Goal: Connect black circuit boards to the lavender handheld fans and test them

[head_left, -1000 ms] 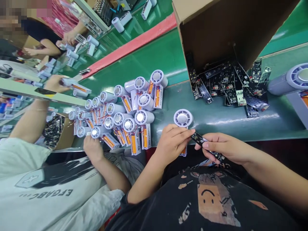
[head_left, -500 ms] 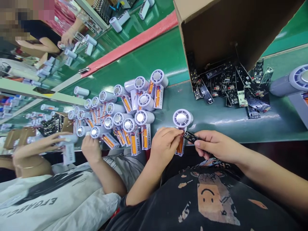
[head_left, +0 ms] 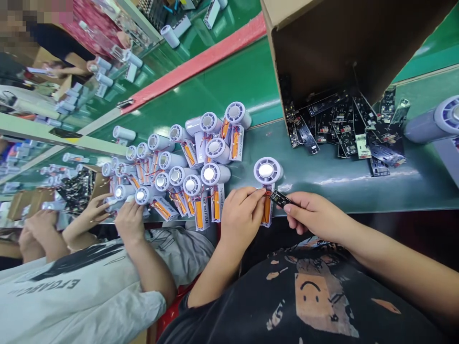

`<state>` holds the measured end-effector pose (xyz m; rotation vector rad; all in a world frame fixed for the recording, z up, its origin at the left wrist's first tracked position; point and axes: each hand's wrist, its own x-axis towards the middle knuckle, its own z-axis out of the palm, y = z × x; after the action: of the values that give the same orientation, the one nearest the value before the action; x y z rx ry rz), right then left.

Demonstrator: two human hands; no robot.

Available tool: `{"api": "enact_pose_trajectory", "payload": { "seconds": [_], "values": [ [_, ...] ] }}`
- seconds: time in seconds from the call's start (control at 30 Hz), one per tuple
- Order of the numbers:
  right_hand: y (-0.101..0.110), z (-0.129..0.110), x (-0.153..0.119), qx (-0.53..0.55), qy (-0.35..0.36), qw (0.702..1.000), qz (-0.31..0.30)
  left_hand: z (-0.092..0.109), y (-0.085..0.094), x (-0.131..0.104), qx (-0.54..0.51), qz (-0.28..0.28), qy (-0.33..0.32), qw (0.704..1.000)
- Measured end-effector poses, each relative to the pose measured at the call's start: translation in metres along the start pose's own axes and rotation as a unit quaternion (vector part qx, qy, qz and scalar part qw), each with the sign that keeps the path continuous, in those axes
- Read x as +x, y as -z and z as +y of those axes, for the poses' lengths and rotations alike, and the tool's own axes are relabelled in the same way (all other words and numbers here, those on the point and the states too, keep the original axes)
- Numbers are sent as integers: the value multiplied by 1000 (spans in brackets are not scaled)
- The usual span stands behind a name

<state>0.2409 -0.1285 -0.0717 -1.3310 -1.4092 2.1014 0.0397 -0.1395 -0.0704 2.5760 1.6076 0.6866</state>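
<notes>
A lavender fan unit (head_left: pixel 268 170) lies at the bench's front edge, its round head away from me and its handle open over an orange battery (head_left: pixel 267 210). My left hand (head_left: pixel 244 212) is closed at the top of that handle, with fingertips pinched near the thin wires; what they grip is too small to make out. My right hand (head_left: pixel 311 212) pinches a black circuit board (head_left: pixel 281 198) between thumb and fingers, its far end held over the handle, close to my left fingertips.
Several fan units (head_left: pixel 215 174) stand in a cluster to the left. A cardboard box (head_left: pixel 322 48) with loose circuit boards (head_left: pixel 344 124) is at the back right. Another fan (head_left: pixel 430 122) sits far right. A co-worker's hand (head_left: pixel 131 220) reaches in at left.
The fan unit, both my hands and the board have shifted slightly left. The co-worker's farther hand has moved to the fans at left, and the fan it held up has been lowered.
</notes>
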Motion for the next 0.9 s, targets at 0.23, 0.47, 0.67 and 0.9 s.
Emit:
{"api": "enact_pose_trajectory", "payload": {
  "seconds": [0.23,0.47,0.67,0.9],
  "values": [
    [-1,2,2,36,11,999,-16,-1,3,-5,37,14,-38,998],
    [2,5,4,56,6,998,3,5,8,-10,58,-7,-41,997],
    [2,2,9,36,7,999,-1,8,8,-4,83,-36,-24,996],
    [4,2,12,17,19,1000,-10,7,12,-5,38,-7,-31,999]
  ]
}}
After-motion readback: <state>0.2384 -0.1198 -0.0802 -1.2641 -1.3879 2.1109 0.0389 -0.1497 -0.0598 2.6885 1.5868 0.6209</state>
